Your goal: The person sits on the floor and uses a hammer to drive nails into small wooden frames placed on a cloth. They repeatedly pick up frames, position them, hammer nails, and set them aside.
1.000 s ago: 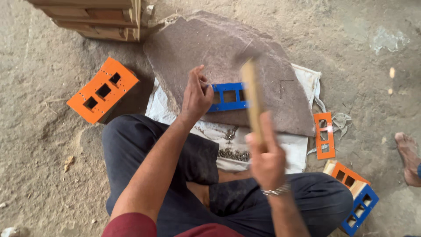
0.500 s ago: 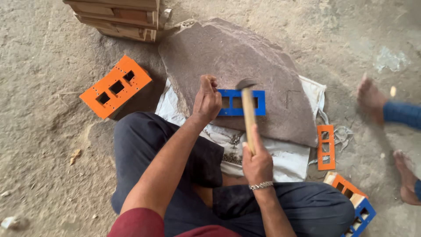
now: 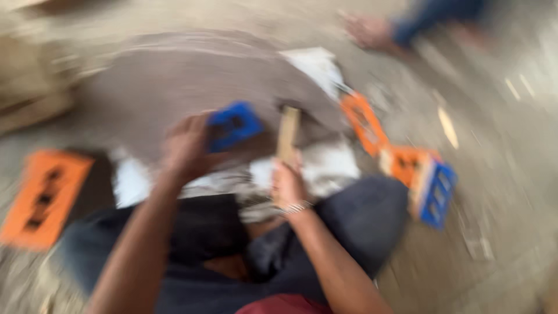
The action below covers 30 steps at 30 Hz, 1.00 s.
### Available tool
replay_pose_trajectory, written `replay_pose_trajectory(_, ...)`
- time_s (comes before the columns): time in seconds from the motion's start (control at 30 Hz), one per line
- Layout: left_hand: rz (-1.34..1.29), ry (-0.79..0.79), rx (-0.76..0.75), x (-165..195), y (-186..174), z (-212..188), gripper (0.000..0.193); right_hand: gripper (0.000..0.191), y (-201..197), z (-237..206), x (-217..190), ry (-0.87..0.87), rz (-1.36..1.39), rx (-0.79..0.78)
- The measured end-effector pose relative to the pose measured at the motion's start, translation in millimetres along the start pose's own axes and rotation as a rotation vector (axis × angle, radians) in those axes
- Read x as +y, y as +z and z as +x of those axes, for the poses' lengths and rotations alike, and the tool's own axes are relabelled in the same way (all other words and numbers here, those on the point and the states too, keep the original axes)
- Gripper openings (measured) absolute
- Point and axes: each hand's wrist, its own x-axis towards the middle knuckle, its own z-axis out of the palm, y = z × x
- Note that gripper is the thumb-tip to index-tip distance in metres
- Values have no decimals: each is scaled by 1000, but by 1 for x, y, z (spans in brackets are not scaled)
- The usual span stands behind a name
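The picture is heavily blurred by motion. My left hand (image 3: 189, 148) grips a blue plastic frame (image 3: 235, 123) against a large flat brown stone slab (image 3: 168, 75). My right hand (image 3: 288, 183) is closed round the wooden handle of a hammer (image 3: 288, 134), whose head rests low on the slab just right of the blue frame. I sit on the ground with my dark-trousered legs under both arms, and a white sack (image 3: 319, 67) lies beneath the slab.
An orange frame (image 3: 40, 195) lies on the ground at left. More orange frames (image 3: 363, 122) and a blue one (image 3: 439, 192) lie at right. Another person's bare foot (image 3: 372, 32) stands at the top right. Wooden planks (image 3: 29, 93) blur at far left.
The hammer came down from raised to the slab beside the blue frame. My head turned, shifting the view left. The other person's foot moved toward the top of the view.
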Motion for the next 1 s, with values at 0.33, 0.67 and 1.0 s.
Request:
replay_pose_trajectory(0.33, -547, -471, -135, 94, -16, 61, 75, 75, 66, -30, 14, -80, -73, 56)
replay_pose_trajectory(0.67, -1042, -628, -670, 320, 122, 141, 66, 85, 80, -38, 14, -99, 229, -124)
replay_pose_trajectory(1.0, -429, -704, -582, 391, 277, 57, 52, 81, 74, -46, 7, -4, 183, -51)
